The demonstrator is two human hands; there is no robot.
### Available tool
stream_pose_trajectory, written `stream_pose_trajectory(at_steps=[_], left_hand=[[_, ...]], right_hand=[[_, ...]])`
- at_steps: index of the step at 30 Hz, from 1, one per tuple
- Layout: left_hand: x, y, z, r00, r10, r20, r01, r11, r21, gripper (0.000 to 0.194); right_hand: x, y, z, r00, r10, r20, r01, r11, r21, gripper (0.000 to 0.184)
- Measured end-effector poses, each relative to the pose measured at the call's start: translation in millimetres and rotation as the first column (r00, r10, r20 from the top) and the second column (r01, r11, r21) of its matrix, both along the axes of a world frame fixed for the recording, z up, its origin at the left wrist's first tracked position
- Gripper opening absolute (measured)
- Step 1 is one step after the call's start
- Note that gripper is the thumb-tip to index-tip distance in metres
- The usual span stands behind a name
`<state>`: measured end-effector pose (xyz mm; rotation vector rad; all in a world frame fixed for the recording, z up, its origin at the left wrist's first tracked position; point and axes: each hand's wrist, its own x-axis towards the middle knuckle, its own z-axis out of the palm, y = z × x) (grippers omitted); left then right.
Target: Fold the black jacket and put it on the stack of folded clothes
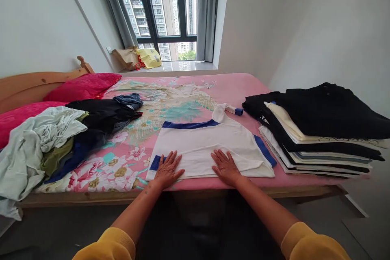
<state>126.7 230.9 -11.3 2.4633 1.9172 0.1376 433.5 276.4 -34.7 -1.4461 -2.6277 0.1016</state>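
A white shirt with blue bands [195, 140] lies spread on its side near the front edge of the bed, partly folded. My left hand [168, 169] rests flat on its lower left part, fingers spread, beside a blue band. Flat on the shirt's near side, right of its middle, lies my right hand [226, 167], also with fingers apart. The shirt's collar end and a sleeve with a blue cuff [239, 111] reach toward the back right. Neither hand grips the cloth.
To the right stands a stack of folded clothes [332, 109], mostly black and white. A loose heap of clothes [45, 134] lies at the left, hanging over the bed's edge. Behind are red pillows [88, 85], a floral sheet [179, 107], and bags [148, 58] on the windowsill.
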Motion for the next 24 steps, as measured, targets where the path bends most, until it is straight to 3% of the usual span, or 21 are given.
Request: stream_pose_trajectory(at_steps=[5, 11, 18, 24], left_hand=[[-11.2, -0.1, -9.0, 0.999, 0.036, 0.019, -0.037, 0.999, 0.031, 0.064], [-28.3, -9.4, -8.4, 0.993, 0.016, 0.118, -0.022, 0.999, 0.047, 0.056], [-33.6, 1.9, 5.9, 0.869, 0.332, 0.367, -0.355, 0.935, -0.004, 0.051], [-33.5, 24.9, 25.3, 0.816, 0.435, 0.38, -0.43, 0.897, -0.103, 0.028]], right_hand=[[4.4, 0.0, 0.4, 1.0, 0.0, 0.024, -0.001, 1.0, 0.016, 0.057], [14.0, -10.5, -5.9, 1.0, -0.009, 0.021, 0.007, 0.996, 0.088, 0.057], [18.6, -16.2, -9.3, 1.0, -0.029, 0.005, 0.028, 0.993, 0.115, 0.055], [16.6, -17.6, -11.8, 0.999, -0.04, -0.016, 0.042, 0.986, 0.158, 0.054]])
